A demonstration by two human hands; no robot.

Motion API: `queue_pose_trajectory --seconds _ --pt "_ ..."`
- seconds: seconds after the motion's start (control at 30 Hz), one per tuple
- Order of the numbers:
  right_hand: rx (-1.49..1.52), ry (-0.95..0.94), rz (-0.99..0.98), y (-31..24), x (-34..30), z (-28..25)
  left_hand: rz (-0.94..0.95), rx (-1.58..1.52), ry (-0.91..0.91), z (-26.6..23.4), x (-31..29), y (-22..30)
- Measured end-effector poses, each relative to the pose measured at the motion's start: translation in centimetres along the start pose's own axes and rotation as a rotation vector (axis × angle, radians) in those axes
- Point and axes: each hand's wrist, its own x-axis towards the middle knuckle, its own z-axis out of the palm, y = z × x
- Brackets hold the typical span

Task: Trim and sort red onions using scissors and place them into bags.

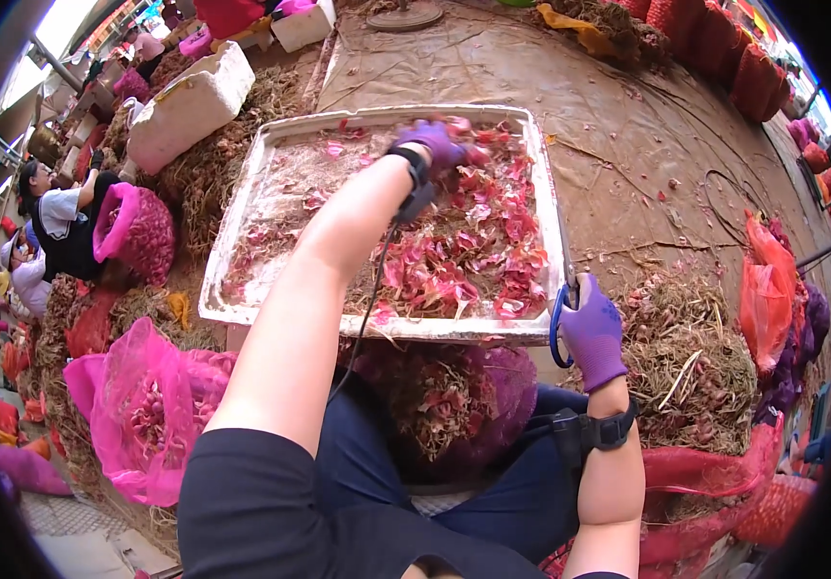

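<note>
A black cloth sleeve [251, 502] lies nearest the camera, at the lower edge of the frame; from there, starting at the left, a sheer pink mesh bag [116, 454] slumps open with small reddish bulbs inside; above it, a seated co-worker [60, 207] is beside a fuller, rounded pink bag [150, 236]; a scuffed white foam box [174, 121], blocky and tilted, rests on dry stalks at upper left.

In the centre stands a shallow, roughly rectangular white tray [242, 198], its rim grimy, its long sides running left to right; the left hand [432, 145], in a purple glove, reaches into its upper part, motion-blurred, fingers among papery, curled red and pink skins [469, 261]; I cannot tell whether they grip anything; the skins gather thickly on the tray's right half, over dusty crumbs at left.

Just at the tray's right edge are scissors [560, 301], smooth blue loops below and slim grey metal above; their long axis is nearly upright, blades pointing to the top of the frame; the right hand [592, 326], also purple-gloved, has its fingers curled round the handles; further right are a coarse, tangled stalk heap [695, 367] and a crumpled red mesh bag [766, 304].
</note>
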Motion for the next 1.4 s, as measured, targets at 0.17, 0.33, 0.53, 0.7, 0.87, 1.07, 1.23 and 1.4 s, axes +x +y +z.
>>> queue_pose_trajectory --seconds 0.17,0.33,0.53,0.7,0.87,1.07,1.23,1.4 --pt "0.08 0.019 -0.067 -2.4 -0.2 0.5 0.269 0.031 -0.019 4.7 -0.7 2.1" --pt "0.079 -0.025 -0.056 -0.9 0.2 0.4 0.575 -0.097 -0.304 2.9 -5.8 3.7" --pt "0.07 -0.002 -0.101 -1.0 0.2 1.2 0.102 0.02 0.046 0.3 -5.4 -7.8" --pt "0.047 -0.009 -0.052 -1.0 0.0 0.7 0.033 -0.112 -0.175 1.2 -9.7 -3.8" --pt "0.037 0.057 -0.111 -0.7 0.5 1.0 0.437 -0.134 0.037 3.5 -11.0 3.8" --pt "0.087 0.05 -0.173 -0.2 0.8 1.7 0.413 -0.031 -0.198 2.9 -10.1 6.8" --pt "0.072 0.004 -0.092 -0.2 0.1 1.3 0.556 0.063 -0.246 5.2 -12.0 4.8" --pt "0.098 0.049 -0.13 -0.4 -0.5 1.3 0.464 0.098 -0.156 5.5 -13.9 1.8"
